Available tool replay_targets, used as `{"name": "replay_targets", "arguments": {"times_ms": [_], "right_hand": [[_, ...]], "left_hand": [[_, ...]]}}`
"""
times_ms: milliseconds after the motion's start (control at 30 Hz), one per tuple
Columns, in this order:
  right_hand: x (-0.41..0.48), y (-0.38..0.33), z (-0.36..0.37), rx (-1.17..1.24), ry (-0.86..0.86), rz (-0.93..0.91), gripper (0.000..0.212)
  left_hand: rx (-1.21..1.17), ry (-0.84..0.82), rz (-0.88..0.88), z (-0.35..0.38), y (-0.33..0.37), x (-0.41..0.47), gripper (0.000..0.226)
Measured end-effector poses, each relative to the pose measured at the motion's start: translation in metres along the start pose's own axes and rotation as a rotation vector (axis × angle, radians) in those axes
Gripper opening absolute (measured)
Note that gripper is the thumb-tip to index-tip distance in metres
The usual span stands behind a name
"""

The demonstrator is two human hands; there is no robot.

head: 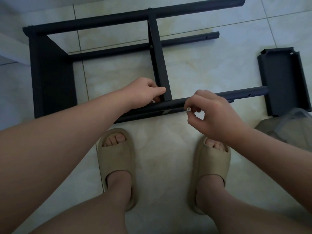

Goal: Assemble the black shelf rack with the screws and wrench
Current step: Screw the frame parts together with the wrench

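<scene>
Lying on its side across the pale tiled floor (211, 68): the black shelf rack (109, 19), only partly put together. At far left, its solid end panel (50, 78), standing on edge, with long tubes reaching rightward from it. Further right, a narrow cross panel (159, 65) spanning from the far tube down to the near tube (241, 94). Left hand (143, 93) reaching in from the lower left and gripping the near end of that cross panel, fingers curled behind it, thumb laid across its front, right at the joint with the near tube. Just right of that joint, in front of the near tube, the right hand (214, 114), thumb and forefinger pinching a small silver screw (188, 109), head turned toward the camera, remaining fingers loosely curled. Screw just beside the tube, a little right of the cross panel; contact with the tube impossible to tell. Below the hands, two feet in beige slippers (116, 166), toes pointing at the rack. At far right, a loose shelf panel (283, 81) flat on the floor at the free end of the near tube, and by the edge a crumpled clear bag (293, 119).
</scene>
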State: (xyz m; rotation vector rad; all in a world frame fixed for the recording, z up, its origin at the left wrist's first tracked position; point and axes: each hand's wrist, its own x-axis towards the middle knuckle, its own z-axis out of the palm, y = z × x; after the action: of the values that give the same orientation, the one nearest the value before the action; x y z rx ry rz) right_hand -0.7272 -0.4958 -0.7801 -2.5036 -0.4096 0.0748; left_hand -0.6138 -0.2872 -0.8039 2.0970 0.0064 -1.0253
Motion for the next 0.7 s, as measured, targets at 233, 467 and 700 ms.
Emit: {"name": "replay_targets", "arguments": {"times_ms": [233,467,700], "right_hand": [[-0.003,-0.009,0.019,0.184,0.079,0.139,0.012],[-0.004,-0.006,0.035,0.201,0.085,0.133,0.010],[-0.008,-0.009,0.037,0.173,0.160,0.082,0.012]], "left_hand": [[0.199,-0.082,0.031,-0.008,-0.011,-0.011,0.023],[0.110,-0.139,0.057,-0.007,-0.015,-0.004,0.011],[0.075,-0.178,0.094,-0.007,-0.014,0.001,0.013]]}}
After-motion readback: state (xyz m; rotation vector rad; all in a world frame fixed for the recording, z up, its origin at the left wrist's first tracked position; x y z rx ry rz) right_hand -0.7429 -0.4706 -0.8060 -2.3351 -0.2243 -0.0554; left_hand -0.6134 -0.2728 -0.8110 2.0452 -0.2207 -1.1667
